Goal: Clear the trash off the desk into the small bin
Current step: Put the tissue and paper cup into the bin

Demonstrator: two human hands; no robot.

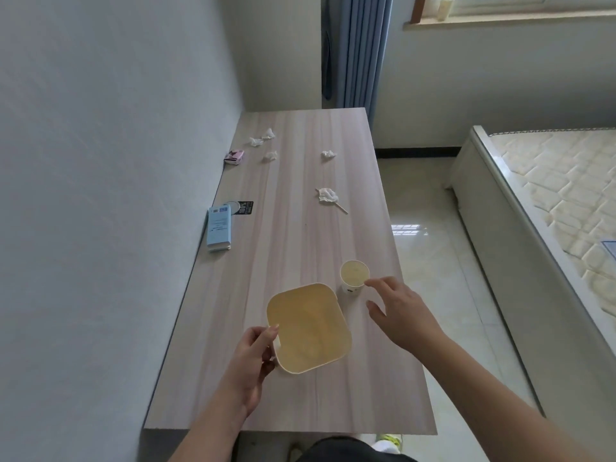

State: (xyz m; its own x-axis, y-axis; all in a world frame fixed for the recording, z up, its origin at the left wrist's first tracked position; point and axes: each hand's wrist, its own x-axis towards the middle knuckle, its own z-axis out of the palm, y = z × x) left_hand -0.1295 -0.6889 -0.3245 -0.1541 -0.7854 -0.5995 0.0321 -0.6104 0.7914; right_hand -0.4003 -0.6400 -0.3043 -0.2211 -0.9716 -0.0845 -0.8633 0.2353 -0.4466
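A small yellow bin [308,328] stands on the near part of the wooden desk [293,235], open side up and empty inside. My left hand [255,356] grips its near-left rim. A paper cup [354,276] stands just right of the bin. My right hand [398,310] hovers beside the cup, fingers spread, one fingertip at the cup's rim, holding nothing. A crumpled tissue [328,195] with a thin stick [340,208] lies mid-desk. Another tissue [328,155] lies farther back, and three small ones [263,141] lie at the far left.
A light blue box [219,228] and a black card [245,207] lie at the desk's left edge against the wall. A pink packet [234,157] sits farther back. A bed [546,208] stands to the right across a tiled floor.
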